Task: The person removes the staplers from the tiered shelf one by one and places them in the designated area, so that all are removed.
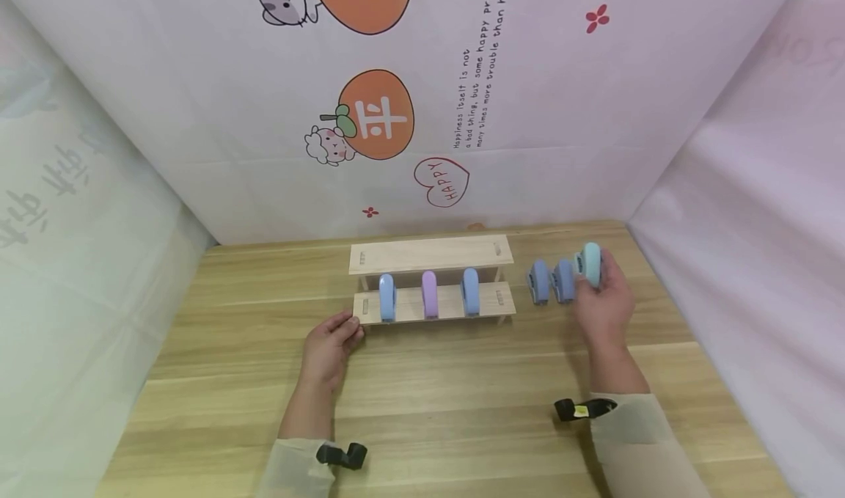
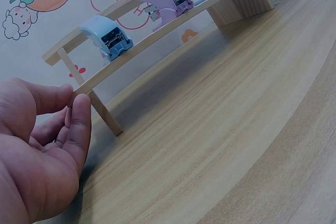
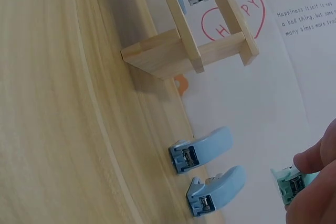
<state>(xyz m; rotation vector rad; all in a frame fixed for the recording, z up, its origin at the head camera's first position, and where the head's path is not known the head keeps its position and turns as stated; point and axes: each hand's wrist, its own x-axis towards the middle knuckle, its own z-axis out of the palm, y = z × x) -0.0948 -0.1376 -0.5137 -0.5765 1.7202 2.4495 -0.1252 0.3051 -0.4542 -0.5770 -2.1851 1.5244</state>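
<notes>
Pale sleeves, left hand pinching wooden rack, right hand holding mint stapler, two blue staplers beside it

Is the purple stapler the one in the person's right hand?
No, the right hand holds a mint-green stapler, while the purple stapler sits on the front plank.

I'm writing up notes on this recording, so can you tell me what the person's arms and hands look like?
The left hand and right hand wear no gloves. The left sleeve and right sleeve are pale cream. A small black device sits at each cuff, left and right; the right one bears a yellow mark. No cables show.
</notes>
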